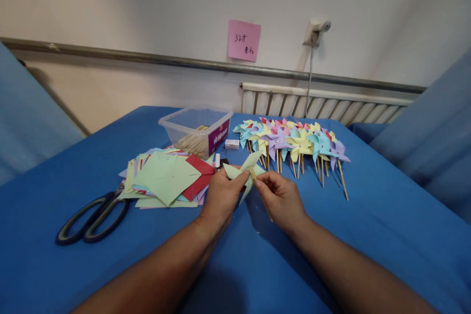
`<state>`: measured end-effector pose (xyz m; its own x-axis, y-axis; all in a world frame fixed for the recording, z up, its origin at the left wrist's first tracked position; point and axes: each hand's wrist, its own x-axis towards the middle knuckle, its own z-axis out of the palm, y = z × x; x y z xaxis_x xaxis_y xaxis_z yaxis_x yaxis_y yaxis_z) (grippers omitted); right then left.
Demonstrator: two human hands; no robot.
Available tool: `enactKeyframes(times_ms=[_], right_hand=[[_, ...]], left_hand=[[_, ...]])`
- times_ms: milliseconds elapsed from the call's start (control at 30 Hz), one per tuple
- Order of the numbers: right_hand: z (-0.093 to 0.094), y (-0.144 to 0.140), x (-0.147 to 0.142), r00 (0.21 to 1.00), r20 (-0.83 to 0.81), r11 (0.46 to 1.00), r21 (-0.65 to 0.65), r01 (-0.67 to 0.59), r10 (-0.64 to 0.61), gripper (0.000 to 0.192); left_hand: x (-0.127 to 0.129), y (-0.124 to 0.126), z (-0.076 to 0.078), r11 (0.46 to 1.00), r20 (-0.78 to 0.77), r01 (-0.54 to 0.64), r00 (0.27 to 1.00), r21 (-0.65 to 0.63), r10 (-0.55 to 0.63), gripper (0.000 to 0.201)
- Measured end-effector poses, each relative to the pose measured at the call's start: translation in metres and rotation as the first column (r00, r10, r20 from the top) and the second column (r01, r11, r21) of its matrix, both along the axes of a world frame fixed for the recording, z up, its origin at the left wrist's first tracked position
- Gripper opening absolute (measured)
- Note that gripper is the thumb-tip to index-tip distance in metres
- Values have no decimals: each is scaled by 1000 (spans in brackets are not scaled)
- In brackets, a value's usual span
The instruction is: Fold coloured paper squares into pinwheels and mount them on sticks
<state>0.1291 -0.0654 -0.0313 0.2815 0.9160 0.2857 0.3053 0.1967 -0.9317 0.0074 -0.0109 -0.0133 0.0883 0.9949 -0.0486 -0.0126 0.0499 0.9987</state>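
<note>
Between my hands, above the blue table, is a pale green paper pinwheel. My left hand is closed on the pinwheel, thumb across its folded middle. Fingers pinched, my right hand grips a thin wooden stick whose upper end lies against the pinwheel's centre. The stick's lower end shows below the right hand. Whether a pin joins stick and paper is hidden. Just behind my left hand, a small black-and-white object is partly covered.
Cut paper squares are piled at left, with large scissors beside them. A clear plastic box holds wooden sticks. A small white box stands near finished pinwheels at back right. Curtains hang at both sides.
</note>
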Motion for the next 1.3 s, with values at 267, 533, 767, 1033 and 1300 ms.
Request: enactKeyframes(times_ms=[267,533,767,1033,1300], right_hand=[[2,2,-1,989,-137,993,-93,-68,55,20],[1,6,-1,947,-302,982,-112,-151,111,24],[-1,6,-1,938,-319,981,-94,-170,132,23],[-6,6,-1,939,-311,980,-78,-182,150,20],[-7,7,-1,949,-284,982,-84,-167,137,19]], left_hand=[[0,-4,3,999,-9,34,999,-26,-34,29],[1,-6,8,997,70,40,997,-70,-35,27],[0,-4,1,998,34,37,999,-60,-35,29],[0,-4,2,999,12,22,1000,-39,-22,27],[0,-4,1,998,12,40,999,-44,-40,30]])
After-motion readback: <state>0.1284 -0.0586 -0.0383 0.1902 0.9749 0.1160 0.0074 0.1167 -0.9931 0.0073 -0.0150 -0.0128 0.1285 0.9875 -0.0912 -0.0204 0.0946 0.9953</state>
